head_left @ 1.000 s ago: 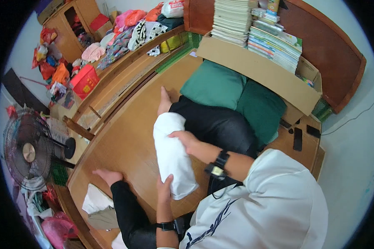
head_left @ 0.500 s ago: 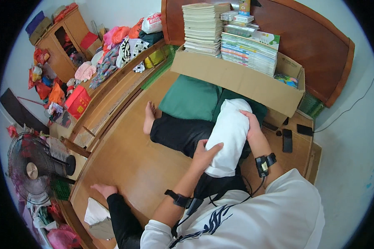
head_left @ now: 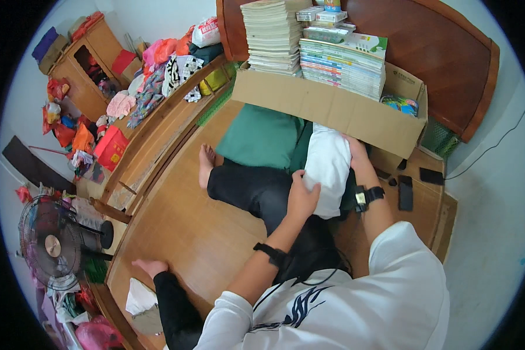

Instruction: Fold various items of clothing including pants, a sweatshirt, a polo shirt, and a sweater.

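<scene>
A folded white garment (head_left: 328, 166) lies lengthwise between my hands, over dark green folded cloth (head_left: 301, 149) in front of the cardboard box. At its near left side my left hand (head_left: 302, 197) grips the edge, thumb on top and the other fingers partly hidden. The far right side is in my right hand (head_left: 356, 154), whose fingers go partly out of sight by the box. Left of the white garment sits a folded green garment (head_left: 259, 138), close against the box and beside my bent leg.
The cardboard box (head_left: 326, 111) holds stacked books (head_left: 341, 70) and notebooks (head_left: 271, 38). Two black phones (head_left: 405, 193) lie at the right near a cable. A standing fan (head_left: 52, 245) is at the left. White and grey cloth (head_left: 141, 297) lies near my foot. A wooden rail (head_left: 151, 157) edges the bed.
Both hands have moved the white garment away from my body, nearer to the box and over the dark green cloth. My view has also shifted slightly.
</scene>
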`<state>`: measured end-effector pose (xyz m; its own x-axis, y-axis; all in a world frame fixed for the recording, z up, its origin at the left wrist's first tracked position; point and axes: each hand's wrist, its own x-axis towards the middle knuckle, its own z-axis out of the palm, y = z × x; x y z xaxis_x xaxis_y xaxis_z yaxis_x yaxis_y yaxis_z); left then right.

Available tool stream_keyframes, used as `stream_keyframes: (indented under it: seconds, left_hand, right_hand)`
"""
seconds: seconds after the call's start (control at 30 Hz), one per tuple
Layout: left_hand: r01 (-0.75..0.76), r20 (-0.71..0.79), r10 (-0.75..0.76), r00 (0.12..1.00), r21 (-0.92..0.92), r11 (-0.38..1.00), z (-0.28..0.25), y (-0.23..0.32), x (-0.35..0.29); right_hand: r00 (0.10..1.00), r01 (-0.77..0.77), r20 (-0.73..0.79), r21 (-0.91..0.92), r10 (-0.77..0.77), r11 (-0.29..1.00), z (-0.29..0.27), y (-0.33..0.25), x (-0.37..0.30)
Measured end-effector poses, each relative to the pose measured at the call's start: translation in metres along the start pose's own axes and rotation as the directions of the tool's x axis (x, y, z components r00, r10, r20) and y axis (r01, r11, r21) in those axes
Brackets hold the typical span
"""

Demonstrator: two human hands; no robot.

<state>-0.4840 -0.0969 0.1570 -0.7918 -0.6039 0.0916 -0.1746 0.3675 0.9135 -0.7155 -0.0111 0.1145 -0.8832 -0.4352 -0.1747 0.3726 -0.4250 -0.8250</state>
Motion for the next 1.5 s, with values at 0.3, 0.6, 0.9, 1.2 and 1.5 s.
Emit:
stream_keyframes:
  seconds: [0.3, 0.6, 0.9, 1.2, 1.5]
  left_hand:
    - [-0.039, -0.03, 0.051, 0.998, 0.322, 0.946, 0.001, 0.008, 0.001]
    - [-0.281, -0.046, 0.292, 0.955, 0.167, 0.945, -0.087, 0.016, -0.08]
    - [0.079, -0.375, -0.091, 0.922, -0.048, 0.996, -0.238, -0.029, -0.226]
    - [0.145, -0.533, -0.405, 0.743, -0.462, 0.875, -0.228, -0.051, -0.305]
    - [0.313, -0.752, -0.513, 0.413, -0.412, 0.856, -0.253, -0.065, -0.365]
  right_hand:
    - [0.915, 0.129, -0.291, -0.451, -0.281, 0.883, 0.003, 0.012, -0.003]
    - [0.818, 0.098, 0.043, -0.993, -0.573, 0.064, -0.011, -0.028, -0.04]
    - [0.877, 0.43, 0.372, -0.89, -0.304, 0.152, 0.043, -0.04, -0.087]
    - [0.698, 0.545, 0.666, -0.733, 0.264, 0.407, 0.233, -0.009, -0.093]
    - [0.349, 0.332, 0.771, -0.633, 0.532, 0.7, 0.381, 0.178, -0.135]
